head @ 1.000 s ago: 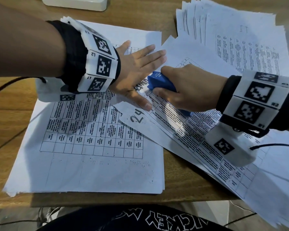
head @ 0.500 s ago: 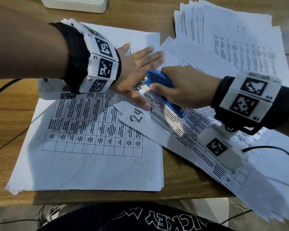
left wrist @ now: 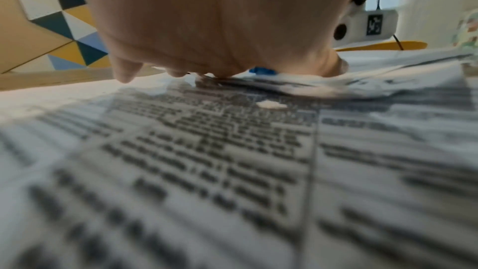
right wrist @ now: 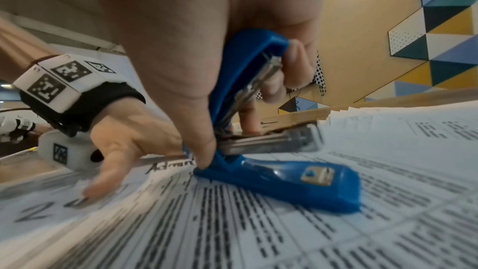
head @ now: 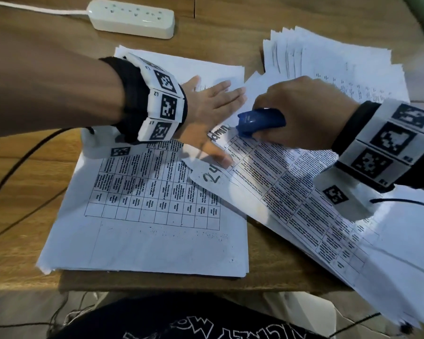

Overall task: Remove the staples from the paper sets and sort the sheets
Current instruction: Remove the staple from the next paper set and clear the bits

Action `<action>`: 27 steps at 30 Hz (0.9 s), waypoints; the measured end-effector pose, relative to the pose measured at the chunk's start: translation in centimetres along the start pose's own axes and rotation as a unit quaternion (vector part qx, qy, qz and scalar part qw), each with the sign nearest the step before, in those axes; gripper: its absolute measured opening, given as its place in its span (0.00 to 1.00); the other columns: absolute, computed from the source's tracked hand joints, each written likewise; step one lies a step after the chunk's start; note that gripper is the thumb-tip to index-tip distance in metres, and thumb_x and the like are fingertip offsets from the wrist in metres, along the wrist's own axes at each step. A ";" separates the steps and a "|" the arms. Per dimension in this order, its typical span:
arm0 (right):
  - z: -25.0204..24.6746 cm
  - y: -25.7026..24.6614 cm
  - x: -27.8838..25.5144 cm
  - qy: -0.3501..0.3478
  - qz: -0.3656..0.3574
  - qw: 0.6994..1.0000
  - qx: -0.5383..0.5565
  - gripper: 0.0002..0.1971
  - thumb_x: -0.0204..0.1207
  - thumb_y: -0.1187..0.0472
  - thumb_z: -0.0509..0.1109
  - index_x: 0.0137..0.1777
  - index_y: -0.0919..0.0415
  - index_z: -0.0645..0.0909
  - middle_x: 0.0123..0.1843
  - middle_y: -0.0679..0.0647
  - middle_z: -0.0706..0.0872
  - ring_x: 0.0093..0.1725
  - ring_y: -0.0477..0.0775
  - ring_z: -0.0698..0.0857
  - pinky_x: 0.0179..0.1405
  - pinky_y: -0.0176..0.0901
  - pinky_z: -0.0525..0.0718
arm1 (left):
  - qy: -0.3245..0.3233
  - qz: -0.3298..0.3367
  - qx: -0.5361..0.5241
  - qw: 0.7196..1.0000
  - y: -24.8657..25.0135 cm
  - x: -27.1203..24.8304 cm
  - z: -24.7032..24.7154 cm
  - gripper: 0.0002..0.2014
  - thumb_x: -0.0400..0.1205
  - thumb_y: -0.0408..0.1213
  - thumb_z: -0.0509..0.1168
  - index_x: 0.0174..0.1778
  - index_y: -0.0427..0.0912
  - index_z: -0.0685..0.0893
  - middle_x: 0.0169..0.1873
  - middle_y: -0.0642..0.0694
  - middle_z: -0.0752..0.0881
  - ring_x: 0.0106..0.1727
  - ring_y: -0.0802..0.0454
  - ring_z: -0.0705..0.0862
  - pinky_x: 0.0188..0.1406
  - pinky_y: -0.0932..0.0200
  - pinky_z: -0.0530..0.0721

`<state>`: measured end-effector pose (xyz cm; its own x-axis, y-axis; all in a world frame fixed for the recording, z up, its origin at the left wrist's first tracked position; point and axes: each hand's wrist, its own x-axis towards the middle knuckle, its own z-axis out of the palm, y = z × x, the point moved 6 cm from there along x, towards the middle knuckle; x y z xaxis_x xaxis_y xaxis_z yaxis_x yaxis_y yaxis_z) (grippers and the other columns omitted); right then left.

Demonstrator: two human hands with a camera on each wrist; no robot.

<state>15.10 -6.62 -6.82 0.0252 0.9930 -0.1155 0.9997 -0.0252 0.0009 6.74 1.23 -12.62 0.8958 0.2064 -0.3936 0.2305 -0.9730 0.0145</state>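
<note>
A stapled paper set [head: 279, 182] with a printed table lies slantwise across the desk's middle. My left hand [head: 206, 113] lies flat with straight fingers on the sheets, its thumb [head: 222, 160] pressing the set near the handwritten number. My right hand [head: 304, 111] grips a blue stapler [head: 260, 122] whose end sits at the set's top corner. In the right wrist view the stapler [right wrist: 271, 175] is hinged open, base on the paper, upper arm held by my right hand [right wrist: 181, 48]; the left hand [right wrist: 124, 140] rests beside it. The staple itself is hidden.
A stack of sheets with a grid table [head: 152, 228] lies at the front left under my left wrist. A fanned pile of pages [head: 340, 69] sits at the back right. A white power strip [head: 132, 17] lies at the back. The paper set overhangs the desk edge [head: 157, 285].
My right hand has turned and tipped the stapler, so less of its body shows under the hand. The left hand stays pressed on the sheets in the same place.
</note>
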 end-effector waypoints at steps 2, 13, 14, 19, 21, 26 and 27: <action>0.3 0.0 0.0 0.001 0.003 1.000 0.015 0.14 0.69 0.48 0.69 0.50 0.55 0.82 0.40 0.48 0.76 0.43 0.59 0.77 0.40 0.50 0.78 | -0.025 -0.004 0.031 0.999 -0.4 -0.7 0.4 0.65 0.52 0.84 0.32 0.78 0.43 0.27 0.80 0.50 0.30 0.81 0.47 0.34 0.76 0.32 0.46; 1.8 -2.4 -1.0 0.015 -0.085 0.991 0.103 0.14 0.70 0.51 0.74 0.48 0.61 0.81 0.41 0.53 0.84 0.39 0.51 0.72 0.38 0.44 0.70 | -0.041 -0.024 0.012 0.999 -0.1 -1.8 1.7 0.61 0.57 0.80 0.41 0.77 0.45 0.25 0.78 0.50 0.25 0.80 0.47 0.28 0.75 0.30 0.40; 1.8 -2.7 -1.1 0.017 -0.088 0.990 0.108 0.13 0.71 0.52 0.74 0.47 0.61 0.80 0.39 0.51 0.82 0.37 0.51 0.72 0.37 0.43 0.70 | -0.043 -0.024 0.011 0.999 -0.1 -1.8 1.8 0.62 0.57 0.81 0.40 0.77 0.45 0.25 0.78 0.50 0.25 0.80 0.46 0.28 0.75 0.30 0.40; 2.4 -3.8 -1.3 0.016 -0.092 0.989 0.113 0.10 0.69 0.53 0.68 0.44 0.59 0.76 0.31 0.46 0.73 0.28 0.52 0.67 0.24 0.38 0.65 | -0.028 -0.018 -0.003 0.999 -0.3 -1.6 1.9 0.63 0.51 0.82 0.33 0.77 0.47 0.25 0.78 0.52 0.26 0.80 0.47 0.31 0.75 0.30 0.39; 2.4 -4.0 -1.4 0.012 -0.090 0.989 0.120 0.10 0.68 0.53 0.66 0.44 0.59 0.76 0.30 0.46 0.71 0.24 0.48 0.64 0.25 0.30 0.61 | -0.027 -0.019 -0.012 0.999 -0.4 -1.6 2.0 0.64 0.48 0.81 0.33 0.77 0.47 0.25 0.78 0.53 0.27 0.81 0.48 0.31 0.75 0.31 0.40; 2.4 -4.3 -1.3 0.003 -0.088 0.987 0.135 0.08 0.69 0.53 0.67 0.42 0.55 0.73 0.27 0.43 0.68 0.23 0.35 0.63 0.25 0.30 0.61 | -0.018 -0.004 0.006 1.000 -0.5 -1.3 2.4 0.64 0.49 0.80 0.33 0.77 0.47 0.26 0.79 0.52 0.27 0.81 0.47 0.32 0.75 0.29 0.40; 2.5 -4.4 -1.3 0.003 -0.082 0.987 0.140 0.08 0.70 0.54 0.68 0.41 0.53 0.70 0.25 0.42 0.66 0.23 0.35 0.63 0.24 0.31 0.60 | -0.024 0.000 0.011 1.000 -0.7 -1.4 2.4 0.64 0.49 0.81 0.32 0.77 0.47 0.26 0.79 0.51 0.27 0.81 0.47 0.32 0.74 0.29 0.40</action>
<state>10.68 -8.08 -9.12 -0.1354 0.9871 -0.0858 0.9508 0.1050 -0.2916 4.41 1.41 -14.28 0.8767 0.2025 -0.4364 0.2224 -0.9749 -0.0056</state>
